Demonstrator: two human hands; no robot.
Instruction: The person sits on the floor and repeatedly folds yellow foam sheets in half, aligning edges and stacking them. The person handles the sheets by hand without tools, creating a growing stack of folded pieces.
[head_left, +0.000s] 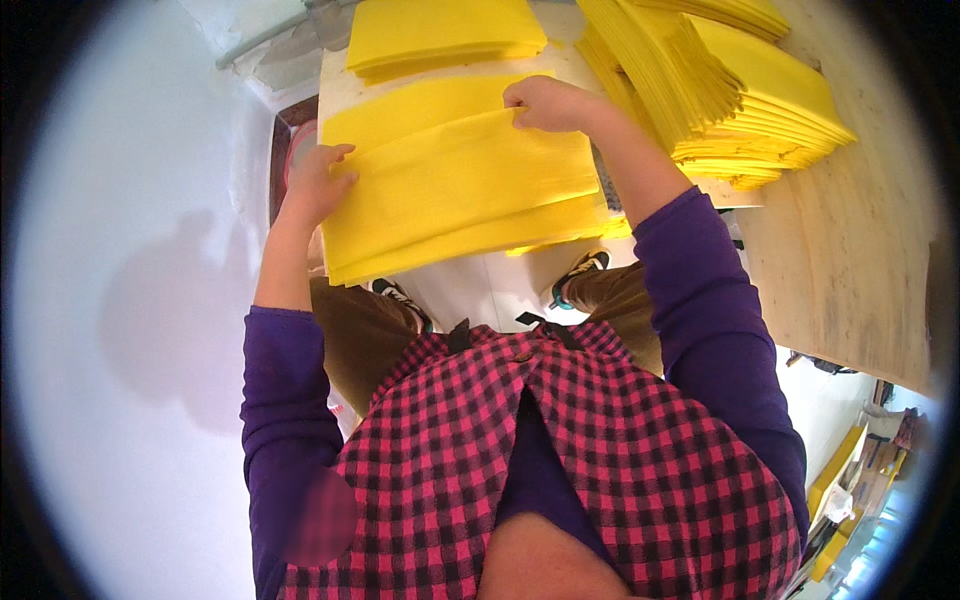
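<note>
A flat yellow cloth sheet (450,175), soft and felt-like, lies folded in layers in front of me, its near edge hanging toward my knees. My right hand (550,104) is closed, pinching the upper folded edge near the sheet's far right. At the left edge, my left hand (322,183) rests against the cloth with a finger and thumb apart; its other fingers are partly hidden. Just beyond lies a flat stack of yellow cloth (445,35), apart from both hands.
Large piles of folded yellow cloth (720,90) lie at the far right on a pale wooden board (840,240). A white wall (130,300) stands close on my left. Both my shoes show on the floor (470,285) below. Yellow pieces (835,480) lie at the lower right.
</note>
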